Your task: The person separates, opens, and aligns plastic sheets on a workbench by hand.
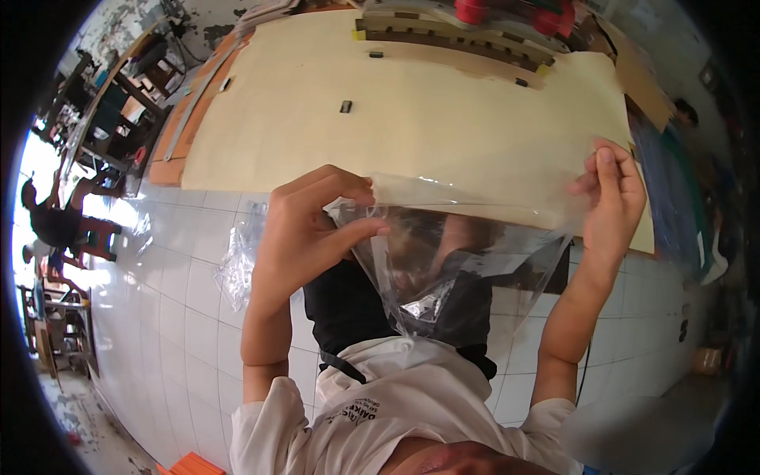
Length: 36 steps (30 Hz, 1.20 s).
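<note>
A clear plastic sheet or bag [475, 269] hangs between my hands in front of my lap, its upper edge over the near edge of the pale tabletop [277, 119]. My left hand [313, 229] is at the sheet's upper left corner, thumb and fingers apart in a loose C shape. At the upper right, my right hand [613, 190] has its thumb and fingertips pressed together at the sheet's blurred corner. The sheet narrows to a point near my shirt.
Small dark pieces [346, 106] lie on the tabletop. A long slotted bar [459, 39] and red objects [471, 10] are at its far side. Crumpled clear plastic [241, 261] is left of my legs. A seated person [55, 222] is at far left.
</note>
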Available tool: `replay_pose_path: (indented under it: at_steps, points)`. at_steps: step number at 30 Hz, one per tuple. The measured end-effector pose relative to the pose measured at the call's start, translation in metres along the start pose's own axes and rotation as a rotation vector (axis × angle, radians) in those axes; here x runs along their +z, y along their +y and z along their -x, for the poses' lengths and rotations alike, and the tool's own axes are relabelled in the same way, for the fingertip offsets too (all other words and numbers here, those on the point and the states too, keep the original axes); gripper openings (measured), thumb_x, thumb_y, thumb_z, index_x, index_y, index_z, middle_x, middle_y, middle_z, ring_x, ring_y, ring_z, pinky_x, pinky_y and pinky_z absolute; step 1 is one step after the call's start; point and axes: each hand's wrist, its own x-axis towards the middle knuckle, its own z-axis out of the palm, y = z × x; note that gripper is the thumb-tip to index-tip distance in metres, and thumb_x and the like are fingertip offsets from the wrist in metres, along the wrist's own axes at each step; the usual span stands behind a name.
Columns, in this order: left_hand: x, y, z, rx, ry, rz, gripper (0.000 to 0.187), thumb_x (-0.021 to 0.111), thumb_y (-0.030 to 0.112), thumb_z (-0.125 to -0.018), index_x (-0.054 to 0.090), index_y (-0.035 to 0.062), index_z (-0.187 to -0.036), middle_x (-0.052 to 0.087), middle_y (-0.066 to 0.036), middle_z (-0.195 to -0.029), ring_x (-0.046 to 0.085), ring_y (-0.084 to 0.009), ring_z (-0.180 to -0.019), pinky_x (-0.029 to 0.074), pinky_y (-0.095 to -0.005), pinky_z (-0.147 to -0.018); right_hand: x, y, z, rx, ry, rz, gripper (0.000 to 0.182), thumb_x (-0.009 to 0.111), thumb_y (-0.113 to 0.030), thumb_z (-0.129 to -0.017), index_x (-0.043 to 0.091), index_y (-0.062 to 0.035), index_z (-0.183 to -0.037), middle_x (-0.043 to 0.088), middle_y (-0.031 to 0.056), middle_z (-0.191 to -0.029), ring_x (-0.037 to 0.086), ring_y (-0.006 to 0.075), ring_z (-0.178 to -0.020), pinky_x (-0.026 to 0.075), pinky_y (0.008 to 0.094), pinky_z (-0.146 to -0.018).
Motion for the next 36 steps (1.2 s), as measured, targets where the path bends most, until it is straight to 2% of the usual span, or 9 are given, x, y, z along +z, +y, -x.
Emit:
replay_pose_path:
  at_steps: [11, 18, 20, 26, 28, 29, 30, 33, 36]
  points:
    - [0.002, 0.003, -0.002, -0.040, 0.083, 0.106, 0.008, 0.076, -0.002, -0.077, 0.071, -0.0049, -0.083, 0.072, -0.013, -0.083, 0.070, -0.0272, -0.100, 0.054, -0.0332, -0.085, 0.000, -0.003, -0.004, 0.010, -0.020, 0.010, 0.023, 0.060, -0.020, -0.098, 0.064, 0.0010, -0.104, 0.058, 0.0028, -0.080, 0.054, 0.0086, -0.057, 0.048, 0.0229, -0.053]
    - [-0.001, -0.002, 0.006, -0.062, 0.062, 0.117, 0.012, 0.070, -0.009, -0.078, 0.070, -0.0061, -0.090, 0.072, -0.014, -0.092, 0.068, -0.0272, -0.104, 0.055, -0.0332, -0.086, -0.004, -0.002, -0.003, 0.074, -0.073, -0.025, 0.020, 0.064, -0.017, -0.094, 0.063, 0.0007, -0.104, 0.061, 0.0042, -0.083, 0.056, 0.0090, -0.057, 0.048, 0.0219, -0.055]
    - [-0.001, -0.010, 0.012, 0.027, 0.101, 0.062, 0.016, 0.072, -0.004, -0.075, 0.073, -0.0016, -0.091, 0.073, -0.017, -0.099, 0.072, -0.0250, -0.089, 0.056, -0.0306, -0.077, -0.002, 0.000, -0.003, 0.065, -0.078, -0.048, 0.020, 0.065, -0.015, -0.093, 0.063, 0.0013, -0.104, 0.061, 0.0050, -0.084, 0.057, 0.0090, -0.057, 0.048, 0.0213, -0.055]
    - [-0.006, -0.011, 0.030, -0.058, 0.043, 0.054, 0.018, 0.072, -0.005, -0.073, 0.071, -0.0033, -0.090, 0.073, -0.017, -0.097, 0.072, -0.0268, -0.091, 0.055, -0.0333, -0.083, 0.011, -0.011, 0.002, 0.020, -0.162, -0.023, 0.022, 0.065, -0.015, -0.094, 0.063, 0.0034, -0.105, 0.063, 0.0064, -0.083, 0.058, 0.0089, -0.058, 0.048, 0.0213, -0.056]
    - [-0.009, -0.009, 0.033, 0.016, 0.007, -0.066, 0.021, 0.074, -0.003, -0.072, 0.070, -0.0036, -0.092, 0.073, -0.016, -0.094, 0.071, -0.0276, -0.091, 0.055, -0.0342, -0.083, 0.016, -0.016, 0.005, 0.009, -0.192, -0.024, 0.022, 0.064, -0.013, -0.094, 0.064, 0.0043, -0.106, 0.064, 0.0079, -0.083, 0.060, 0.0091, -0.059, 0.048, 0.0206, -0.056]
    - [-0.015, -0.010, 0.035, 0.035, -0.072, -0.131, 0.038, 0.081, 0.005, -0.070, 0.068, -0.0017, -0.105, 0.072, -0.017, -0.093, 0.071, -0.0290, -0.092, 0.055, -0.0348, -0.082, 0.019, -0.021, 0.008, 0.010, -0.219, -0.023, 0.022, 0.064, -0.013, -0.094, 0.064, 0.0046, -0.106, 0.064, 0.0079, -0.082, 0.060, 0.0091, -0.058, 0.048, 0.0206, -0.056]
    - [-0.015, -0.005, 0.034, 0.033, -0.073, -0.132, 0.038, 0.081, 0.005, -0.070, 0.068, -0.0017, -0.105, 0.072, -0.017, -0.093, 0.071, -0.0290, -0.092, 0.055, -0.0348, -0.082, 0.023, -0.023, 0.011, 0.013, -0.251, -0.022, 0.022, 0.063, -0.014, -0.094, 0.064, 0.0049, -0.107, 0.064, 0.0079, -0.081, 0.060, 0.0090, -0.058, 0.048, 0.0206, -0.056]
    - [-0.014, 0.011, 0.026, 0.032, -0.194, -0.150, 0.069, 0.086, 0.027, -0.070, 0.057, 0.0014, -0.127, 0.071, -0.019, -0.094, 0.071, -0.0306, -0.092, 0.055, -0.0355, -0.077, 0.035, -0.030, 0.021, -0.011, -0.346, 0.009, 0.020, 0.060, -0.011, -0.096, 0.065, 0.0044, -0.107, 0.065, 0.0066, -0.082, 0.058, 0.0080, -0.057, 0.048, 0.0197, -0.055]
    - [-0.003, 0.028, 0.010, 0.051, -0.172, -0.101, 0.063, 0.081, 0.027, -0.076, 0.055, -0.0001, -0.127, 0.071, -0.018, -0.092, 0.071, -0.0288, -0.092, 0.055, -0.0332, -0.072, 0.048, -0.030, 0.029, -0.079, -0.469, 0.063, 0.017, 0.056, -0.007, -0.098, 0.067, 0.0033, -0.106, 0.066, 0.0062, -0.079, 0.059, 0.0081, -0.058, 0.049, 0.0201, -0.054]
